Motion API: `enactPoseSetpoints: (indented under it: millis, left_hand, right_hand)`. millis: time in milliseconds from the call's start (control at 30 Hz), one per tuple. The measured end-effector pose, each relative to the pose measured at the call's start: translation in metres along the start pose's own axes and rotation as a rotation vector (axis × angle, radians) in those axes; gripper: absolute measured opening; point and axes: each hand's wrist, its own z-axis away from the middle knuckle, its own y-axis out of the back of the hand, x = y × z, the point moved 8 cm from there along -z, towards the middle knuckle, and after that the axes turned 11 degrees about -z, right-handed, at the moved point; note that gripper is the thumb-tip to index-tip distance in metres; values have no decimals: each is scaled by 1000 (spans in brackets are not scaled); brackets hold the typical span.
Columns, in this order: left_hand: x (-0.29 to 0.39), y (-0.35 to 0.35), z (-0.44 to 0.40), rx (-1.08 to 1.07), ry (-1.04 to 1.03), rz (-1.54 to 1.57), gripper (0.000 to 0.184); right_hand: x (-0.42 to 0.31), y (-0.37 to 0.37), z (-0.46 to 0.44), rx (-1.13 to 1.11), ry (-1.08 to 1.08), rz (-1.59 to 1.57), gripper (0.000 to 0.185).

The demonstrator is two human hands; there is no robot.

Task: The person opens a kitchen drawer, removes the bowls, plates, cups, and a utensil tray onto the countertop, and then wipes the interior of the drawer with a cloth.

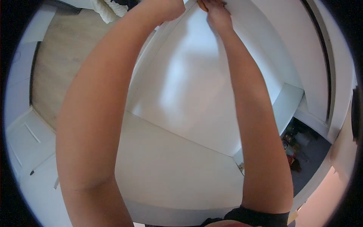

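Observation:
Both my arms reach forward over a glossy white surface [189,83]. My left hand [172,8] is at the top edge of the view, near the surface's left border, and its fingers are cut off by the frame. To its right, my right hand [219,14] reaches the far end of the white surface. Its fingers are bent round a small orange-brown thing [203,5], which is mostly out of view, so its kind does not show.
A pale wooden floor [56,56] lies on the left, with white cloth [103,11] at the top. White drawer fronts [26,140] are at lower left. On the right, a dark recess [308,151] holds several small items beside a white ledge [289,102].

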Motion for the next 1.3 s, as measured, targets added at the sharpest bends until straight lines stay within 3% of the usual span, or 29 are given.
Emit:
enactPoseSetpoints:
  millis: [33,67,100,167,200,267,300,367,400,433,500,633,700,767,833,867,900,967,1000,1067,1133,1200,1300]
  left_hand:
    - [1,-3,-1,-81,-7,-71,28]
    - [4,-7,-2,-159,-20,-141,27]
    - [1,-13,-7,-156,-28,-143,27]
    - [-20,-32,-21,-59,-48,249,34]
    - [-20,-38,-28,-30,-175,149,34]
    - [-16,-35,-28,-8,-146,143,35]
    - [-20,-35,-27,7,-101,152,35]
    - [-15,-29,-17,-49,-69,194,35]
    - [-16,-24,-14,-96,-30,230,35]
    - [-13,-18,-11,-99,-40,227,35]
    - [-6,-15,-3,-125,2,254,35]
    - [-18,-47,-32,-31,-226,-3,35]
    - [-30,-40,-16,-172,64,481,35]
    - [-31,-36,-13,-154,48,478,35]
    - [-31,-34,-16,-130,18,483,35]
    - [-32,-37,-18,-155,0,476,35]
    - [-33,-39,-17,-184,-15,468,35]
    - [-33,-38,-15,-210,5,415,35]
    - [-32,-38,-17,-229,24,364,35]
    - [-32,-39,-18,-229,17,363,34]
    - [-35,-39,-17,-212,29,376,32]
    - [-35,-35,-15,-188,34,389,31]
    - [-30,-29,-9,-163,6,364,29]
  right_hand:
    - [-1,1,-7,-60,-142,-187,41]
    - [-13,13,-3,-65,-148,-181,41]
    - [-20,19,7,-183,-298,-255,42]
    - [-13,3,24,-300,-221,-414,45]
    - [-8,-15,37,-307,5,-493,44]
    - [-16,8,81,-300,-187,-735,46]
    - [-8,28,94,-186,-485,-905,45]
    - [30,65,119,218,-433,-927,39]
    - [44,83,131,346,-442,-632,37]
    - [70,74,140,354,-449,-630,37]
    - [109,51,144,351,-240,179,35]
    - [70,-6,79,231,-160,-109,37]
    - [9,-26,49,231,50,-246,37]
    - [-37,-37,63,185,-2,-68,34]
    - [-64,-65,100,-270,-159,-192,29]
    - [-89,-67,135,-145,6,-298,21]
    - [-115,-77,170,-370,-6,-275,18]
    - [-170,-49,230,-297,480,-649,21]
    - [-163,-43,232,-289,474,-646,21]
    - [-114,-33,227,-194,0,-1210,28]
    - [-25,17,215,-58,-726,-1149,39]
    - [62,59,182,410,-356,-637,33]
    - [59,53,172,229,-915,-794,35]
